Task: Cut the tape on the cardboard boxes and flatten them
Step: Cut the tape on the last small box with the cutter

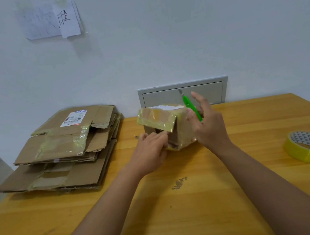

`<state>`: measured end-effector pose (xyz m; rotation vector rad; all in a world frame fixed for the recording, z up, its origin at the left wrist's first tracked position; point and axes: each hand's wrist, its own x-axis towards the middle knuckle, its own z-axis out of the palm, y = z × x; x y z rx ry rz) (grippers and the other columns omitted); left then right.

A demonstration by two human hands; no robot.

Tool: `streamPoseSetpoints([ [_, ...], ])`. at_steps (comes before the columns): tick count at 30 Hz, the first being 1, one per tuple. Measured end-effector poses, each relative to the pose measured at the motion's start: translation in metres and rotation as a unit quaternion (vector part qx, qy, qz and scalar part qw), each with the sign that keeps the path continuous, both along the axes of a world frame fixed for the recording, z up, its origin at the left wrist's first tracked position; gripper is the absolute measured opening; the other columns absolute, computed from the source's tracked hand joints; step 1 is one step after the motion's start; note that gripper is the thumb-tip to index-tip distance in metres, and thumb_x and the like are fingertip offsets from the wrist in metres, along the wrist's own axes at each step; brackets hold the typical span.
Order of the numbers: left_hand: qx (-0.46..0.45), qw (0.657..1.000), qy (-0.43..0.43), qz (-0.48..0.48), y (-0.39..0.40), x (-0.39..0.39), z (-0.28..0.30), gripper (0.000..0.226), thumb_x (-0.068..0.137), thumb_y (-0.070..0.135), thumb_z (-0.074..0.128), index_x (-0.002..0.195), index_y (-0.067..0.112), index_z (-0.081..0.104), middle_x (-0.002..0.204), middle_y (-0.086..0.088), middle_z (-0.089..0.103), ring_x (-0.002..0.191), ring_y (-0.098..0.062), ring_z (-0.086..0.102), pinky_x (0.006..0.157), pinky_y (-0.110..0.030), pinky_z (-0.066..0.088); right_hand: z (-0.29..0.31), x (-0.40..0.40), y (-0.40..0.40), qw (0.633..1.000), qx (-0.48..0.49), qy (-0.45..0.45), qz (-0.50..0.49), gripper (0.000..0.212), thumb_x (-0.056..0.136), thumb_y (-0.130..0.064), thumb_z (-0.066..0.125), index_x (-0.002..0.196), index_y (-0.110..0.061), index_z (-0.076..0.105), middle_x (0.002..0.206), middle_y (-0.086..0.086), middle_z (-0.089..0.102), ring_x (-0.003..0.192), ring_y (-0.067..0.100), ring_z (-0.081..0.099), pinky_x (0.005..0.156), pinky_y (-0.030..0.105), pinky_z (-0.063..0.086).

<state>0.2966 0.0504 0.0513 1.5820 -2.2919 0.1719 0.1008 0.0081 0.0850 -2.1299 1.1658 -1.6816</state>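
So we've got the small taped box [165, 124] sitting toward the back middle of the bench [179, 210], one end flap already hanging open on the side facing us. Our left hand [151, 152] sits at that open end with its fingers curled onto the lower edge of the opening, so that grip is closed on the box. Our right hand [206, 125] is pressed up against the box's right side and pinches the green cutter [190, 105], blade pointing up and away toward the wall, other fingers splayed out loose.

The bit that matters: the box lies between the two hands, its long axis running roughly left to right, and the knife hand is nearer the still-taped top. We'd guess the blade has to tip down onto that seam next. The flattened stack [62, 152] sits well off to the left, tape roll [307, 146] far right.
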Motion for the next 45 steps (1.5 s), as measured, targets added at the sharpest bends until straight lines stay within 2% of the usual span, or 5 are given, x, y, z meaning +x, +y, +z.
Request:
streamPoseSetpoints([
  [18, 0.159, 0.914, 0.339, 0.156, -0.007, 0.003, -0.044, 0.042, 0.091, 0.020, 0.069, 0.130, 0.017, 0.053, 0.127, 0.001, 0.063, 0.103, -0.012, 0.067, 0.086, -0.026, 0.053, -0.036, 0.004, 0.003, 0.976, 0.053, 0.207, -0.047, 0.038, 0.099, -0.034, 0.052, 0.129, -0.012, 0.059, 0.087, 0.011, 0.072, 0.064, 0.026, 0.060, 0.049, 0.034, 0.043],
  [22, 0.125, 0.866, 0.415, 0.248, -0.021, 0.002, -0.033, 0.057, 0.088, 0.030, 0.074, 0.129, 0.019, 0.035, 0.096, 0.001, 0.069, 0.066, -0.011, 0.070, 0.061, -0.025, 0.055, -0.037, 0.004, -0.001, 0.980, 0.058, 0.179, -0.063, 0.034, 0.099, -0.032, 0.051, 0.125, -0.012, 0.061, 0.081, 0.008, 0.070, 0.058, 0.021, 0.057, 0.045, 0.035, 0.044],
  [30, 0.106, 0.906, 0.309, 0.269, -0.051, 0.009, -0.046, 0.101, 0.074, 0.066, 0.072, 0.151, 0.021, 0.025, 0.152, -0.001, 0.038, 0.141, -0.025, 0.031, 0.115, -0.047, 0.026, -0.043, 0.005, -0.010, 0.991, 0.067, 0.114, -0.024, 0.030, 0.100, -0.028, 0.052, 0.125, -0.013, 0.060, 0.093, 0.000, 0.069, 0.069, 0.015, 0.059, 0.050, 0.027, 0.044],
  [38, 0.036, 0.827, 0.533, 0.177, -0.043, 0.001, -0.023, 0.077, 0.076, 0.042, 0.082, 0.130, 0.026, 0.030, 0.121, 0.006, 0.054, 0.109, -0.013, 0.057, 0.086, -0.032, 0.053, -0.024, 0.008, -0.019, 0.989, 0.123, -0.083, 0.015, 0.016, 0.103, -0.022, 0.042, 0.103, -0.015, 0.056, 0.094, -0.002, 0.065, 0.083, 0.013, 0.058, 0.066, 0.018, 0.041],
  [45, 0.014, 0.838, 0.469, 0.279, -0.046, 0.005, 0.020, 0.094, 0.072, 0.037, 0.083, 0.140, 0.018, 0.021, 0.130, -0.005, 0.053, 0.107, -0.027, 0.058, 0.077, -0.035, 0.045, 0.003, 0.021, -0.022, 0.984, 0.120, -0.128, 0.030, 0.012, 0.104, -0.025, 0.037, 0.101, -0.019, 0.047, 0.104, 0.017, 0.059, 0.097, 0.026, 0.054, 0.084, 0.035, 0.044],
])
